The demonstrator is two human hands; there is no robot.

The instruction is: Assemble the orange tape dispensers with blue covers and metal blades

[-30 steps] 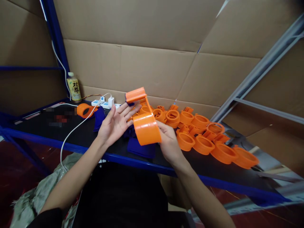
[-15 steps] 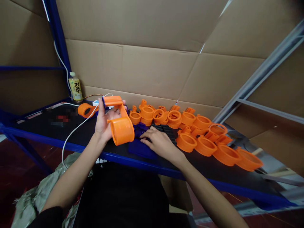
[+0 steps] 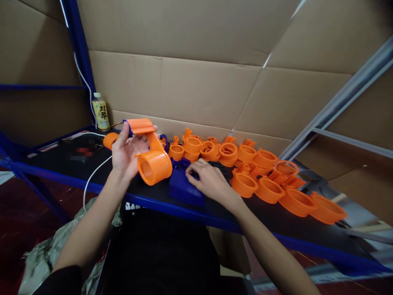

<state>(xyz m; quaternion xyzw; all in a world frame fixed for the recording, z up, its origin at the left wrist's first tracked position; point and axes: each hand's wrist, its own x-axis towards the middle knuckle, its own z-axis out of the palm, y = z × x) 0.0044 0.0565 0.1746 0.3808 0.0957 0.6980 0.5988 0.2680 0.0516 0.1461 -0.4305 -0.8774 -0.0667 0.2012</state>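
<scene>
My left hand (image 3: 124, 153) holds an orange plastic part (image 3: 150, 157), a short tube joined by an arm to a flat block, lifted a little above the black shelf (image 3: 61, 164). My right hand (image 3: 205, 180) rests on dark blue plastic parts (image 3: 184, 186) lying on the shelf near its front edge; its fingers curl over one of them. Several orange ring-shaped parts (image 3: 264, 180) lie in rows just right of and behind my right hand.
A drink bottle (image 3: 101, 111) stands at the back left by a blue post (image 3: 78, 49). Another orange part (image 3: 109, 140) and a white cable (image 3: 92, 176) lie left of my left hand. Cardboard sheets (image 3: 199, 82) wall the back. A grey metal rail (image 3: 337, 94) slants at right.
The orange tube part passed from my right hand to my left and moved left. My right hand dropped onto the blue parts on the shelf and closed over one.
</scene>
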